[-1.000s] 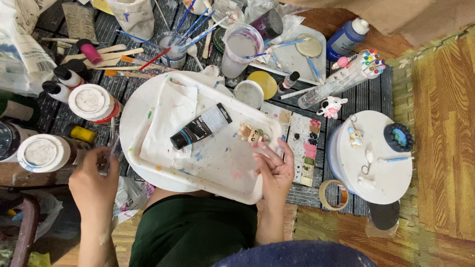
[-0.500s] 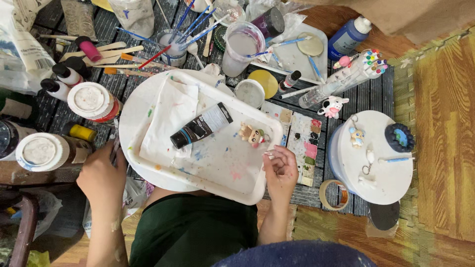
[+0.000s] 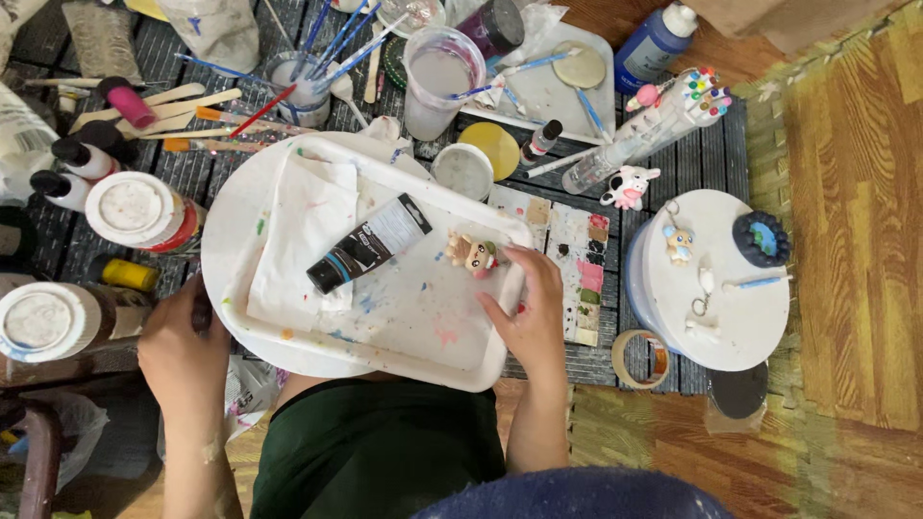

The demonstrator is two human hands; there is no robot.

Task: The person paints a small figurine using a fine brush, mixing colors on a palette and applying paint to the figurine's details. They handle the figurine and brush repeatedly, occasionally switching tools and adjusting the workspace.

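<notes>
Leftmost, two white-lidded jars: one (image 3: 38, 320) low at the edge, one with a red band (image 3: 132, 206) above it. Just right of the low jar, left hand (image 3: 183, 344) curled shut around a dark, thin handle (image 3: 201, 314); what the handle belongs to, impossible to tell. Touching that hand's right side, round white plate (image 3: 223, 221), smooth and flecked with paint, bearing a rectangular white tray (image 3: 478, 355) with rounded corners and pastel smears. On the tray, crumpled white paper towel (image 3: 306, 226), then a black paint tube (image 3: 369, 244) lying aslant with its cap toward the lower left. Further right, small glossy figurine (image 3: 472, 255), beige with a pink patch, lying on the tray just beside the right fingertips. Right hand (image 3: 527, 312) resting on the tray's right rim, fingers loosely bent, gripping nothing, well apart from the left hand. Beyond it, narrow swatch card (image 3: 583, 279) of pink and tan squares, then a round white lid (image 3: 719, 332) carrying small charms, and a tape roll (image 3: 642, 358) below.
</notes>
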